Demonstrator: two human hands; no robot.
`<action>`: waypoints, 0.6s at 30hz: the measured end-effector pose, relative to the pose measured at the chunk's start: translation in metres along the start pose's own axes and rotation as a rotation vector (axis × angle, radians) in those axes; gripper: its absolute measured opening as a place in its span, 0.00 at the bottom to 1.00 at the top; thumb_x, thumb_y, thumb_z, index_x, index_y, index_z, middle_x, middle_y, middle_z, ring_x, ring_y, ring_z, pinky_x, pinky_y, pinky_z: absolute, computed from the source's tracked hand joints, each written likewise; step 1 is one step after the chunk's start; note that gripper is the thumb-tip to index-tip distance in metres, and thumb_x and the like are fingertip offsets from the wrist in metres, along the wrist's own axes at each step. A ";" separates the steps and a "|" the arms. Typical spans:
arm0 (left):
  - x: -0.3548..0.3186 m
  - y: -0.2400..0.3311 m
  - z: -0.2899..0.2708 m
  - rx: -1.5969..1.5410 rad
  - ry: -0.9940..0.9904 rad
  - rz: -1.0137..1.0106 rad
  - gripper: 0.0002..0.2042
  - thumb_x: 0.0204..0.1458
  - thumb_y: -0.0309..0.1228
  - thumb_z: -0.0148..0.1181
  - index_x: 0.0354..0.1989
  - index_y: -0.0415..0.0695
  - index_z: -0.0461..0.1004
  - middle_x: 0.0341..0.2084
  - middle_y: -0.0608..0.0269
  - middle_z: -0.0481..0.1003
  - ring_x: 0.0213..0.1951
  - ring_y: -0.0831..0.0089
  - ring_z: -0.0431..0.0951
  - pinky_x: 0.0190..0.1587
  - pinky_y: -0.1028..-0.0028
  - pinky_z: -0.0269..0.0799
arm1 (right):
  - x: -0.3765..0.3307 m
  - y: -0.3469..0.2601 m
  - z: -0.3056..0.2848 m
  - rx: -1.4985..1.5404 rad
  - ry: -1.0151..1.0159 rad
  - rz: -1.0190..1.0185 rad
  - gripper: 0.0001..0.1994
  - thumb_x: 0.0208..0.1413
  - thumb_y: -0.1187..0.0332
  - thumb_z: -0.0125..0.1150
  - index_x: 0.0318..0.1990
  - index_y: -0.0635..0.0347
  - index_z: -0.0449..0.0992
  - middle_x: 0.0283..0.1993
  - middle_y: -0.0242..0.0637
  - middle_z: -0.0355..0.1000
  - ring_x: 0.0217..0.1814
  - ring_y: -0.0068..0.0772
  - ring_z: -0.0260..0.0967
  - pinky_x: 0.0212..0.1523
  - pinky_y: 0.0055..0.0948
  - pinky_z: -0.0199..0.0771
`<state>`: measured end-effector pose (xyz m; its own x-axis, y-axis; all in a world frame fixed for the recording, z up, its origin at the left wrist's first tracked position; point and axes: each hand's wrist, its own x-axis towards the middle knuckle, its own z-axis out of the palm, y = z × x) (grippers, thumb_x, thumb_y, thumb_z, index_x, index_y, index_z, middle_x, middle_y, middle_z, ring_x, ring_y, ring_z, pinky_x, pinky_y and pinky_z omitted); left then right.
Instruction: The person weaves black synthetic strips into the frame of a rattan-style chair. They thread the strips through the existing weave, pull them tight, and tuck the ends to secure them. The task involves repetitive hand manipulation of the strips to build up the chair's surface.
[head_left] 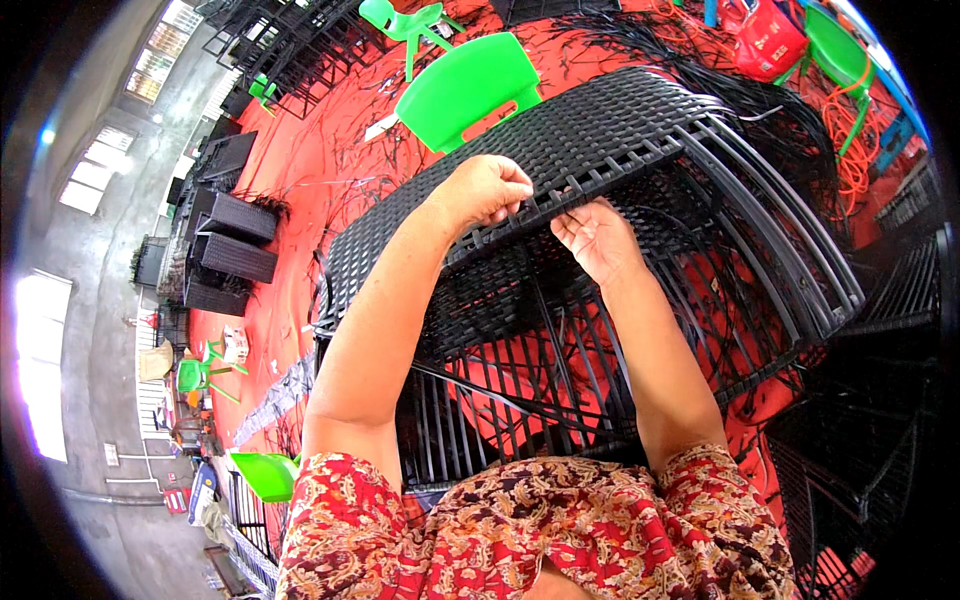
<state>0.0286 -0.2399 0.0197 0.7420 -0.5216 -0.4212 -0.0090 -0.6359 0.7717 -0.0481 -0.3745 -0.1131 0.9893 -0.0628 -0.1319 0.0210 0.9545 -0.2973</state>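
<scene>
A piece of black woven wicker furniture [585,125] lies tilted in front of me, its frame partly wrapped in flat black strips. My left hand [487,190] rests at the near edge of the woven panel, its fingers curled into a pinch. Just right of it, my right hand [600,240] is turned palm up under the same edge, fingertips pressed together against the weave. What either pinch holds is too small to make out. Loose black strips [500,398] hang across the open slatted part below my hands.
A green plastic chair [470,85] stands just beyond the woven panel. Heaped black strips [770,120] and orange cord [850,150] lie at the right, near a red bag [768,42]. Dark wicker pieces [240,240] line the left. Scraps litter the red floor covering [290,215].
</scene>
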 end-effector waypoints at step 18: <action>0.026 -0.010 0.019 0.503 0.161 0.268 0.07 0.42 0.30 0.59 0.26 0.39 0.73 0.18 0.63 0.71 0.20 0.77 0.70 0.23 0.76 0.65 | 0.001 0.003 0.001 0.021 -0.037 0.003 0.06 0.50 0.75 0.47 0.36 0.60 0.69 0.38 0.38 0.70 0.39 0.32 0.67 0.40 0.31 0.69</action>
<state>0.0353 -0.2576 -0.0074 0.7621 -0.6332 -0.1349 -0.4974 -0.7061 0.5040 -0.0472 -0.3715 -0.1132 0.9940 -0.0495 -0.0980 0.0205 0.9606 -0.2772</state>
